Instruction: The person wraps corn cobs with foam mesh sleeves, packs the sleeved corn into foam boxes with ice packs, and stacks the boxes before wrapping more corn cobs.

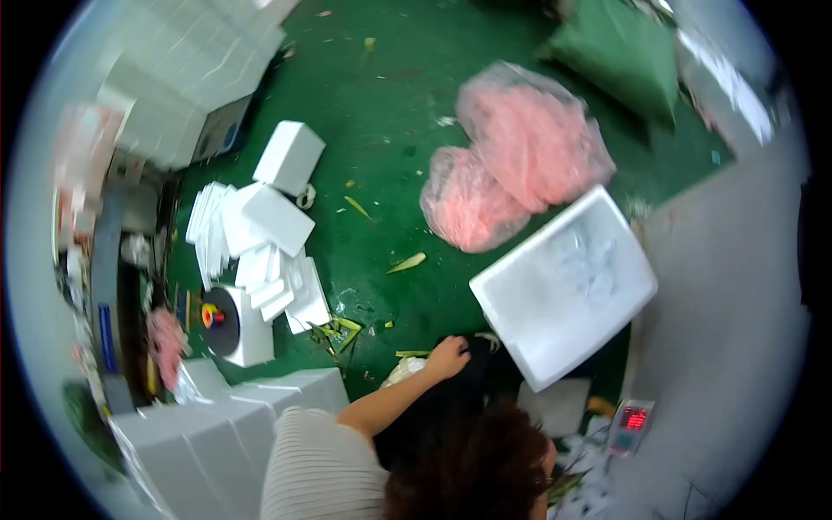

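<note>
My left hand [449, 357] is over the dark cloth of my trousers [429, 420], fingers curled. A small dark spot shows at the fingers, but what they grip, if anything, is unclear. A pale crumpled thing [404, 371] and a green leaf scrap [412, 354] lie beside the hand. To its right is a tilted white foam box [555, 312] with clear plastic pieces [589, 256] inside. My right hand is out of sight; only a sliver of skin shows beside my hair at the bottom.
Clear bags of pink material [537, 139] lie on the green floor. White foam blocks and sheets [277, 217] are heaped at left, near a tape roll [305, 197]. White boxes [234, 416] stand at lower left. A red-lit display [634, 419] and green sack [615, 56] are at right.
</note>
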The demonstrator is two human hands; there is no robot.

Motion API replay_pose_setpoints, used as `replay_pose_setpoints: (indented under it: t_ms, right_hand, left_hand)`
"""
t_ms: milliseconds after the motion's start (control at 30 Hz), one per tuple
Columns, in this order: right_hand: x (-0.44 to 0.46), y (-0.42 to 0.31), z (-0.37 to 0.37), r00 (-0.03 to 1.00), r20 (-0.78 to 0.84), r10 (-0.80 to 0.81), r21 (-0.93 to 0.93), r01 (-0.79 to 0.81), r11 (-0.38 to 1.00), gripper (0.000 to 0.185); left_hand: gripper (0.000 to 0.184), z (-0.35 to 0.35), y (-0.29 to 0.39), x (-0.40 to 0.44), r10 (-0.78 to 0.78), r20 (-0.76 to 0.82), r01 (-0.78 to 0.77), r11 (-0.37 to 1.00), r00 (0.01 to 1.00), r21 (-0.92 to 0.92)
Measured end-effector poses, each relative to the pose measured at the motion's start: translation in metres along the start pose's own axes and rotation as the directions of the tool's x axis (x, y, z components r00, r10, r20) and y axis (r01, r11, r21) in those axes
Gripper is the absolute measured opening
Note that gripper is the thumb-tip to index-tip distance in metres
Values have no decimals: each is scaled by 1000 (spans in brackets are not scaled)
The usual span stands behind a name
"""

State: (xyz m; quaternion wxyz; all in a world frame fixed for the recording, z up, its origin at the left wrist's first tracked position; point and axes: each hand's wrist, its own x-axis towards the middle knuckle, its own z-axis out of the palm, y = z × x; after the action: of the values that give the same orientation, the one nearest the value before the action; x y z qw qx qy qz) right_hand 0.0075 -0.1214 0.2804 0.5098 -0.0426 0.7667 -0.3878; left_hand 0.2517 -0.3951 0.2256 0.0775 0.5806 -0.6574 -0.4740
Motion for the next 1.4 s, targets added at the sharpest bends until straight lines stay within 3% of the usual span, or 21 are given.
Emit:
replay_pose_setpoints:
  t_ms: [67,167,267,333,467,567,633,667,700,733,767,800,900,933,967,1033,1100,1167,1233,1300,1400]
  right_hand:
    - [10,-43,-5,1000,-16,-24,-440,14,898,11]
    - [73,13,-50,998,61,-33,-450,57,891,6]
    - [43,-74,17,971,204,121,-481,-8,877,10]
    - [41,-111,65,860,474,-192,-737,506,448,14]
    - [100,-202,272,772,630,85,-776,627,66,20]
    - [102,-244,371,720,521,458,-694,670,-264,25]
    - [156,-272,481,723,632,279,-683,690,-239,30]
    - [161,-308,545,605,763,227,-631,773,60,25]
    - [144,-346,625,418,908,-24,-417,895,-157,26]
    - [160,-368,690,539,841,46,-533,840,-104,26]
    - [126,-398,759,479,867,-135,-494,798,-344,25]
    - [158,-409,813,507,862,18,-497,852,-165,23]
    - [164,-438,977,268,961,62,-235,917,-321,20]
    - [166,-441,1032,336,926,170,-224,855,-468,28]
    - [162,-437,1084,341,923,180,-214,842,-496,30]
    - [150,-422,1184,349,900,260,-167,830,-533,34]
    - [149,-391,1273,262,903,340,-13,808,-589,50]
    - [145,-349,1349,338,861,380,37,703,-710,64]
    - [161,-306,1410,207,882,425,257,544,-799,76]
    - [186,-279,1458,-89,911,403,393,486,-781,84]
    - [176,-272,1496,231,780,581,442,453,-774,101]
  left_hand:
    - [16,-54,-9,-38,-175,-205,143,977,963,-160]
    - [14,-122,-39,-76,-365,-415,238,915,833,-327]
    - [9,-186,-56,-77,-500,-478,245,831,722,-499]
    - [7,-210,-72,-56,-518,-512,162,794,685,-587]
    - [7,-265,-113,2,-567,-376,91,630,733,-771]
    - [10,-330,-147,12,-576,-278,-21,411,769,-911]
    - [10,-334,-204,4,-658,-414,-157,414,629,-897]
    - [9,-366,-208,-12,-784,-316,-178,261,535,-949]
    - [8,-399,-209,-29,-876,-190,-214,103,443,-971]
    - [7,-406,-219,-46,-928,-140,-270,45,345,-962]
    - [6,-405,-228,-65,-965,-76,-324,-10,251,-946]
    - [6,-396,-234,-82,-990,-48,-254,14,130,-967]
    - [10,-366,-213,-106,-992,95,-148,-82,-82,-986]
    - [12,-279,-217,-111,-976,-218,296,209,5,-932]
    - [14,-207,-219,-114,-857,-507,661,433,92,-613]
    - [15,-239,-160,-81,-999,39,429,-41,-13,-902]
    - [15,-260,-115,-37,-898,439,266,-423,1,-866]
    - [17,-292,-80,16,-786,617,189,-599,46,-778]
    - [18,-313,-42,67,-683,724,159,-707,98,-689]
    - [19,-329,7,109,-586,796,136,-786,149,-604]
    - [22,-360,95,166,-465,855,97,-863,228,-496]
